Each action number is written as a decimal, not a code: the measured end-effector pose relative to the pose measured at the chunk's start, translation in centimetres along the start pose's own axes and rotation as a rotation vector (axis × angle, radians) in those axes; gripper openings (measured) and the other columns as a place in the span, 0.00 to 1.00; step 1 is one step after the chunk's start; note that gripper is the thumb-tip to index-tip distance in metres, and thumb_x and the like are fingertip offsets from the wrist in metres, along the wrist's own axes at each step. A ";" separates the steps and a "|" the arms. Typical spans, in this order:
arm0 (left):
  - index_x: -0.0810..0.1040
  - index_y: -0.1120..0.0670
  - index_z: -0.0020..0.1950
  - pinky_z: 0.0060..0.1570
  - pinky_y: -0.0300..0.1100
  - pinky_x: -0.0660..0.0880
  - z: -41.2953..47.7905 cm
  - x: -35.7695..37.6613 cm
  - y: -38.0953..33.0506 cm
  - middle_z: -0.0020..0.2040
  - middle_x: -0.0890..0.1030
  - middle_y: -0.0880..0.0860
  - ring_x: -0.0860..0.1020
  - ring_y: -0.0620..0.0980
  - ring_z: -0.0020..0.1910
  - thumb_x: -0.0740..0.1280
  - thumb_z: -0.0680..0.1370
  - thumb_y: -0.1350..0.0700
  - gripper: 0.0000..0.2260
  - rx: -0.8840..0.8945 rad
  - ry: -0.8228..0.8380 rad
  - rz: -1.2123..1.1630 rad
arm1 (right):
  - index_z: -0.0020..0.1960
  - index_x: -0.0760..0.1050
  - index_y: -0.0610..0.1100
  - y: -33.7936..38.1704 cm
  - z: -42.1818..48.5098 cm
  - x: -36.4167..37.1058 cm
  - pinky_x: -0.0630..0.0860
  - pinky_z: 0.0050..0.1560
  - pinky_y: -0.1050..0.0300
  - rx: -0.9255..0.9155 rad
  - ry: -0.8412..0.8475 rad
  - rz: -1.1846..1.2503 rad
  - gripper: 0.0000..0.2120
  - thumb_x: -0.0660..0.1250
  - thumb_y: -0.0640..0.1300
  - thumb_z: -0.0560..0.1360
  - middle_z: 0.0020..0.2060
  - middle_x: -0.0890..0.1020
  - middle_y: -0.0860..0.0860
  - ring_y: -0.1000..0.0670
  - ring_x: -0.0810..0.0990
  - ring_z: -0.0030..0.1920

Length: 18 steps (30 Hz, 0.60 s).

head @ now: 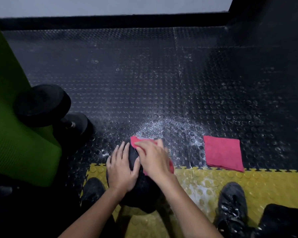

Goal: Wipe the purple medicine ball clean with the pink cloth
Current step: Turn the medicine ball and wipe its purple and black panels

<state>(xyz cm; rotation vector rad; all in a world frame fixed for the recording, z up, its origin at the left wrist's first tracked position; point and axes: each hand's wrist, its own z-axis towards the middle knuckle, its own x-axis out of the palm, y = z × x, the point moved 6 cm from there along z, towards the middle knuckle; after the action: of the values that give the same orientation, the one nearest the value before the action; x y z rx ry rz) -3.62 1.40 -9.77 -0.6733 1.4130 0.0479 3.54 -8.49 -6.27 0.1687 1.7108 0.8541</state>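
The medicine ball [141, 189] looks dark, almost black, in this light and sits on the floor between my feet. My left hand [122, 167] lies flat on its left side with fingers spread and straight. My right hand [153, 157] presses a pink cloth [136, 140] onto the ball's top right, fingers extended over the cloth. Most of the cloth is hidden under that hand; a pink edge shows beyond the fingertips and by the wrist.
A second folded pink cloth [223, 152] lies on the black studded floor to the right. White powder [170, 127] is scattered beyond the ball. A green mat [15, 134] and black dumbbells [41, 103] stand at left. My shoes [232, 205] rest on yellow tiles [265, 182].
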 end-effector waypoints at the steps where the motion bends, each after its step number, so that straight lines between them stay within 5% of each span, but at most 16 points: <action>1: 0.69 0.57 0.70 0.68 0.56 0.61 0.0 -0.1 0.0 0.70 0.70 0.55 0.66 0.56 0.71 0.49 0.73 0.39 0.33 -0.006 -0.004 -0.006 | 0.61 0.73 0.57 -0.6 0.1 0.2 0.65 0.59 0.53 0.013 0.002 -0.030 0.15 0.55 0.55 0.78 0.63 0.72 0.62 0.50 0.65 0.60; 5: 0.66 0.53 0.73 0.71 0.51 0.53 0.0 0.0 -0.2 0.74 0.65 0.51 0.60 0.51 0.74 0.44 0.72 0.37 0.35 -0.025 0.004 -0.059 | 0.63 0.71 0.56 -9.3 -0.5 1.9 0.67 0.64 0.45 0.480 0.043 0.196 0.22 0.50 0.63 0.77 0.63 0.74 0.54 0.46 0.68 0.65; 7: 0.66 0.53 0.73 0.71 0.51 0.53 0.1 0.0 -0.4 0.74 0.65 0.50 0.60 0.50 0.74 0.44 0.72 0.37 0.35 -0.012 0.010 -0.056 | 0.59 0.76 0.52 -10.4 -1.2 2.0 0.69 0.62 0.48 0.546 -0.043 0.301 0.22 0.49 0.61 0.77 0.56 0.79 0.50 0.45 0.73 0.60; 10: 0.70 0.56 0.70 0.69 0.56 0.61 0.1 -0.1 0.0 0.71 0.70 0.54 0.66 0.55 0.71 0.49 0.73 0.40 0.32 -0.009 -0.004 -0.029 | 0.57 0.78 0.52 -6.7 -1.3 1.2 0.62 0.56 0.57 0.359 -0.149 0.118 0.19 0.51 0.55 0.79 0.57 0.79 0.57 0.50 0.71 0.58; 14: 0.73 0.60 0.67 0.62 0.60 0.68 -0.8 -0.3 0.0 0.66 0.75 0.58 0.73 0.60 0.65 0.54 0.74 0.43 0.29 -0.007 -0.007 0.006 | 0.54 0.79 0.54 -1.3 -0.1 0.5 0.61 0.57 0.53 0.014 -0.117 -0.039 0.22 0.51 0.61 0.74 0.57 0.78 0.60 0.50 0.69 0.59; 18: 0.73 0.59 0.67 0.63 0.59 0.67 -1.1 -0.1 -1.1 0.66 0.75 0.57 0.73 0.59 0.65 0.54 0.74 0.42 0.29 0.034 -0.004 0.048 | 0.57 0.77 0.56 -2.9 3.8 1.2 0.62 0.58 0.50 0.153 0.151 -0.066 0.17 0.54 0.58 0.77 0.57 0.78 0.57 0.49 0.68 0.59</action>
<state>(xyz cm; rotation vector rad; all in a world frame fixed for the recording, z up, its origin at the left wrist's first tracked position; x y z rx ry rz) -4.20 0.02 -9.29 -0.6109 1.4229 0.0634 7.42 -8.19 -9.28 0.1533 1.9144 0.7017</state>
